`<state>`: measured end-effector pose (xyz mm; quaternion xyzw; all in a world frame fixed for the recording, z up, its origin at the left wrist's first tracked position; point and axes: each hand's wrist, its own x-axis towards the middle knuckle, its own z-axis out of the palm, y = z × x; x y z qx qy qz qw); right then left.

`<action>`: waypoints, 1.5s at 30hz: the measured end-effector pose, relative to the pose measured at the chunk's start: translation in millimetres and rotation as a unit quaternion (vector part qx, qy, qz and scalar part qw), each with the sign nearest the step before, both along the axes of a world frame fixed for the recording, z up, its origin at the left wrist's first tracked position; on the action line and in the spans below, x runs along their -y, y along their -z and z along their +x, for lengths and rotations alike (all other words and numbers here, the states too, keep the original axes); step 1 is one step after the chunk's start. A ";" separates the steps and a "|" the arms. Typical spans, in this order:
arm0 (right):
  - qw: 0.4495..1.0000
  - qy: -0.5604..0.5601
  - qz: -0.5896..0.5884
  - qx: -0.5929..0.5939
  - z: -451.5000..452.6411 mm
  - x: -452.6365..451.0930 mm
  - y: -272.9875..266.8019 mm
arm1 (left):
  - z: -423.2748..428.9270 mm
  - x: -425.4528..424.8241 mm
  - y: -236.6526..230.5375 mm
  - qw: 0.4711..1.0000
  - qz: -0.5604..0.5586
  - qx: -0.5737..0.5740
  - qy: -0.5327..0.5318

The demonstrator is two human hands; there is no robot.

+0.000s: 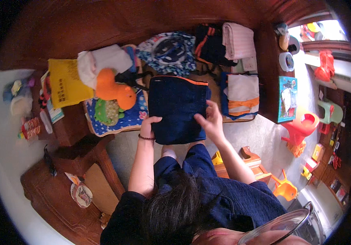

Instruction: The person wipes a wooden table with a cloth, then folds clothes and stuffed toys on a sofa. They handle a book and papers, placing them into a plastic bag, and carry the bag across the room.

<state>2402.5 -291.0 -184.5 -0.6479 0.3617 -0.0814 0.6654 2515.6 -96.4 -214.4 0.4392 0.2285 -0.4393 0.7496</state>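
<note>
A folded navy garment (178, 107) with an orange strip along its far edge is before me, partly over the wooden bench seat. My left hand (151, 127) grips its left edge, thumb on top and fingers hidden beneath. At the right edge, my right hand (211, 121) has its thumb and fingers spread over the cloth, without a visible pinch. Just beyond the garment lies a patterned blue and white cloth item (168, 50). To the right is a stack of folded clothes (242, 95) in white, orange and blue.
Left on the bench are an orange plush toy (114, 88), a green plush toy (106, 111), a yellow bag (68, 82) and a white cloth (111, 58). Farther right are a pink striped folded cloth (239, 41), a dark bag (209, 46) and a red plastic seat (301, 125).
</note>
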 end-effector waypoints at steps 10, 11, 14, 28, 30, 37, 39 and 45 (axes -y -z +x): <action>0.805 -0.339 -0.443 0.202 44.5 -221.2 -197.7 | -58.9 -163.2 -101.7 0.949 -0.173 -0.052 -0.259; 0.795 -0.351 -0.446 0.212 42.1 -233.9 -203.4 | -63.7 -172.4 -118.0 0.949 -0.183 -0.030 -0.253; 0.787 -0.357 -0.438 0.246 42.4 -255.8 -216.3 | -59.3 -199.5 -157.4 0.943 -0.207 -0.017 -0.259; 0.730 -0.382 0.553 -0.127 41.5 -284.3 -118.1 | -170.9 -309.5 -186.5 0.902 -0.170 0.033 -0.397; 0.712 -0.385 0.568 -0.150 42.5 -301.8 -118.3 | -188.0 -328.6 -188.0 0.918 -0.051 0.074 -0.386; 0.710 -0.569 0.367 -0.195 62.4 -421.9 -145.2 | -240.1 -404.2 -171.6 0.833 0.089 0.095 -0.537; 0.682 -0.618 0.375 -0.113 62.0 -475.1 -148.4 | -257.8 -435.0 -157.9 0.799 -0.132 0.029 -0.586; 0.633 -0.691 0.262 -0.233 68.3 -661.0 -117.3 | -280.2 -563.9 -106.8 0.711 -0.205 0.022 -0.672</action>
